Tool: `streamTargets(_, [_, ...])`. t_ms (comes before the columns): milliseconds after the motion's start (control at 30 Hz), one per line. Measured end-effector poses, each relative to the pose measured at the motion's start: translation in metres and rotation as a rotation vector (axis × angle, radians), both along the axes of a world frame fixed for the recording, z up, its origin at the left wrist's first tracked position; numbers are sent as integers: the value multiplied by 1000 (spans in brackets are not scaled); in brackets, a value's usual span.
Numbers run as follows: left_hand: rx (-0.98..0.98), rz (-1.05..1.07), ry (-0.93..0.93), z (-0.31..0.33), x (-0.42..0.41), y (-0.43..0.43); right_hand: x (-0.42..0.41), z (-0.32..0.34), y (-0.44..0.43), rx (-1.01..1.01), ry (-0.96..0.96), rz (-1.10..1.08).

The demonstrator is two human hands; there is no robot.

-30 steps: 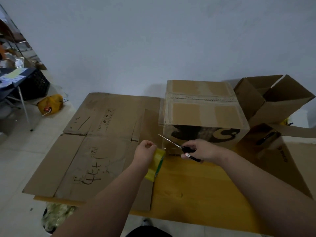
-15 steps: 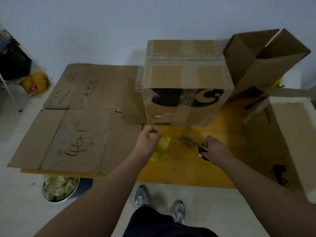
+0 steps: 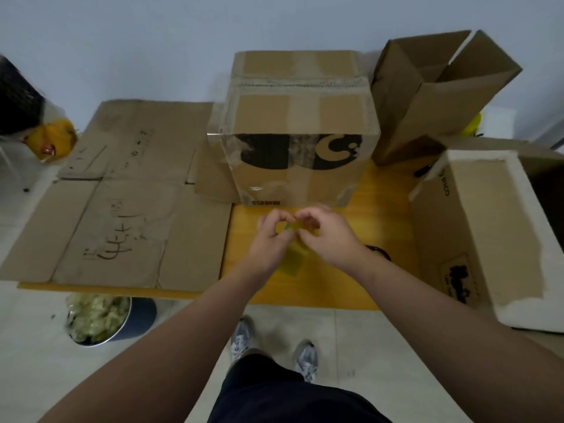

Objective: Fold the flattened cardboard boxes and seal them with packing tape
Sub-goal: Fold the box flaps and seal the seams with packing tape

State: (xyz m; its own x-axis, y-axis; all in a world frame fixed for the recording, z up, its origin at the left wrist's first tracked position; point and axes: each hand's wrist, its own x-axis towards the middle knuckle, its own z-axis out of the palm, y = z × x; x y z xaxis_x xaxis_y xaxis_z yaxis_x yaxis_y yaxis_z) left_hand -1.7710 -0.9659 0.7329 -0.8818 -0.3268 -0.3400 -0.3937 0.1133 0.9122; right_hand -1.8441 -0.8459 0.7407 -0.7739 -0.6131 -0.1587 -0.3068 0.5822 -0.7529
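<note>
holding the tape roll (image 3: 293, 260) above the table (image 3: 335, 290), just in front of the assembled box (image 3: 300, 172). left hand (image 3: 270, 239): fingers curled round the roll's upper rim, gripping it. right hand (image 3: 328, 236): fingertips curled, pinching at the same rim; blur hides whether a loose tape end sits between them.

step in hand, as i judge it: locating and lifting the free end of the tape. the assembled box stands closed, with tape bands across its top and front.

1 flattened cardboard sheet (image 3: 122, 193) lies to my left. 1 open box (image 3: 442, 87) stands at the back right; 1 side-lying box (image 3: 476, 227) rests beside my right arm.

the next move calls for a firm left-hand hold on the roll, a steady right-hand pull to free a strip, then placement along an unsealed seam.
</note>
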Motion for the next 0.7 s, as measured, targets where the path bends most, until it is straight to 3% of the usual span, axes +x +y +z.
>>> streamTargets(200, [-28,-50,27,19,3,-9,-9,12,-10,36,119,-152])
streamTargets(300, [-11,-65,3,26,2,-11,-6,23,-15,117,228,-98])
streamTargets(433, [-149,-62,-31,31,-8,-22,-1,43,-26,139,322,19])
streamTargets(633, [-57,-37,37,33,0,-29,-18,61,-18,-88,-41,1])
streamTargets(700, [-49,9,31,30,3,-29,-23,65,-12,-87,-75,56])
